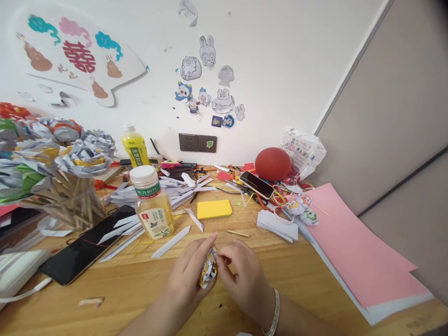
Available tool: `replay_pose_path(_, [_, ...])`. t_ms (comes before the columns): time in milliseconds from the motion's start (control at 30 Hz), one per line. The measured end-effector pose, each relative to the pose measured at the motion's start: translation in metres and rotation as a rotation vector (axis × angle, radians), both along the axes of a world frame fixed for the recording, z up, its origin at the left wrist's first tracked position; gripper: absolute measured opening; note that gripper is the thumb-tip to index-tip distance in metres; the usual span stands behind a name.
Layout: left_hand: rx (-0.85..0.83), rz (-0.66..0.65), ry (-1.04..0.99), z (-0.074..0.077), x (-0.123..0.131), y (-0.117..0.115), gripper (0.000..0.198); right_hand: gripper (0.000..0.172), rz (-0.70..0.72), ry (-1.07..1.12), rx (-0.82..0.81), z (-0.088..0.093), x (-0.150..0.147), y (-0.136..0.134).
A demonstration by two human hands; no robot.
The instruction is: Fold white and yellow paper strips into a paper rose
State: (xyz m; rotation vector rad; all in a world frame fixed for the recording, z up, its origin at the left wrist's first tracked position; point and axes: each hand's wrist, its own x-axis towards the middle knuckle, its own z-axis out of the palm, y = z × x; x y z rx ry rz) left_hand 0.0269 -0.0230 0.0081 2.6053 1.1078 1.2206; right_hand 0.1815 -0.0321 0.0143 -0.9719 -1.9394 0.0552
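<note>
A small paper flower [209, 269], white with yellow and dark patches, sits low over the wooden table between my hands. My left hand [189, 268] is closed round its left side, with the fingers partly covering it. Thumb and fingertips of my right hand [241, 275] pinch at the flower's upper right edge; what exactly lies between those tips is hidden. A beaded bracelet [276, 312] circles my right wrist. Just beyond my hands are a short wooden stick [238, 233] and a stack of yellow paper [214, 209].
Left stand a tea bottle [154, 205], a yellow drink bottle [136, 147] and a container of paper flowers [80, 200]. A black tablet-like slab [84, 247] lies nearby. Toward the right are white paper strips [278, 225], a phone [257, 184], a red balloon [273, 163] and pink sheets [364, 252].
</note>
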Motion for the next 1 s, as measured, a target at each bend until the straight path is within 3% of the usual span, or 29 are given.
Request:
replay_pose_path(233, [-0.055,0.006,-0.014,-0.010,-0.003,0.000,0.054,0.013,0.081,-0.069,0.166,-0.003,0.003,0.004])
replay_pose_path(467, [-0.024,-0.026,-0.018,-0.002,-0.003,-0.001,0.054,0.018,0.185,-0.112,0.151,-0.001,0.007,0.004])
replay_pose_path(600, [-0.017,-0.034,-0.009,0.001,-0.002,-0.001,0.054,0.018,0.157,-0.122,0.175,0.000,0.007,0.002])
replay_pose_path(1000, [0.021,-0.005,-0.042,0.001,-0.002,0.003,0.051,0.016,0.149,0.297,-0.189,-0.005,-0.002,0.001])
